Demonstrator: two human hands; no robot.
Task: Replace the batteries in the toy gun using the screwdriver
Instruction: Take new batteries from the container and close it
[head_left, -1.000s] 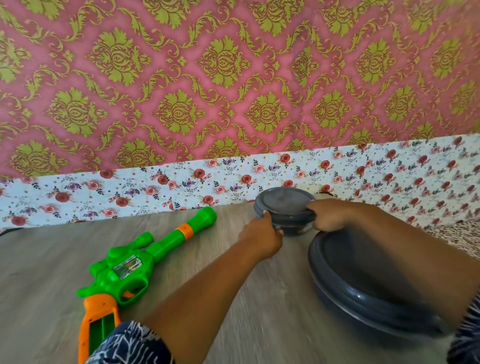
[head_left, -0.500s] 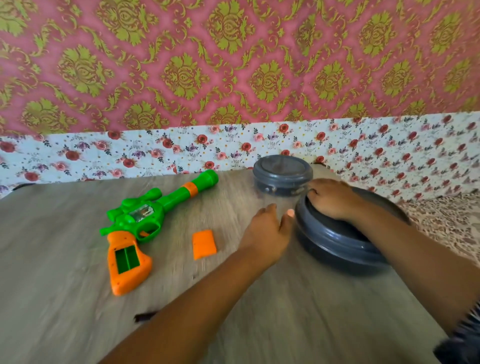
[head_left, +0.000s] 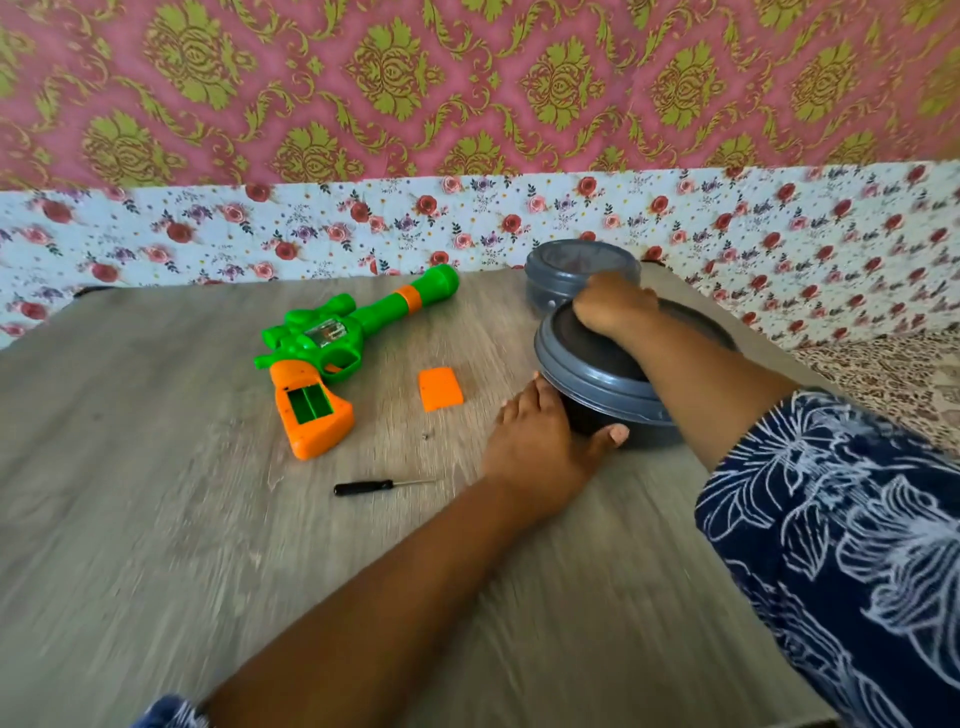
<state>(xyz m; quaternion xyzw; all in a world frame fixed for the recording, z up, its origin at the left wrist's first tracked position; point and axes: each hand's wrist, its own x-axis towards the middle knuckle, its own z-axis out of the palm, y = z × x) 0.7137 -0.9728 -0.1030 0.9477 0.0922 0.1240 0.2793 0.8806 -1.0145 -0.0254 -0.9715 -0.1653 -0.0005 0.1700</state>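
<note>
The green and orange toy gun (head_left: 332, 353) lies on its side on the wooden table (head_left: 156, 519), its grip's battery compartment (head_left: 310, 402) open and showing green inside. Its orange cover (head_left: 440, 388) lies loose to the right. A small black-handled screwdriver (head_left: 382, 486) lies nearer me, with a tiny screw (head_left: 426, 435) above its tip. My left hand (head_left: 540, 447) grips the lower wall of a large grey lidded container (head_left: 597, 384). My right hand (head_left: 613, 306) rests curled on that container's lid, gripping it.
A smaller grey lidded container (head_left: 561, 270) stands just behind the large one, against the floral wall covering (head_left: 311, 228). Patterned fabric (head_left: 893, 374) lies past the table's right edge. My patterned sleeve (head_left: 841, 545) fills the lower right.
Both hands left the small container and took hold of the large one, left on its wall, right on its lid. The view tilted down, revealing the cover and screwdriver.
</note>
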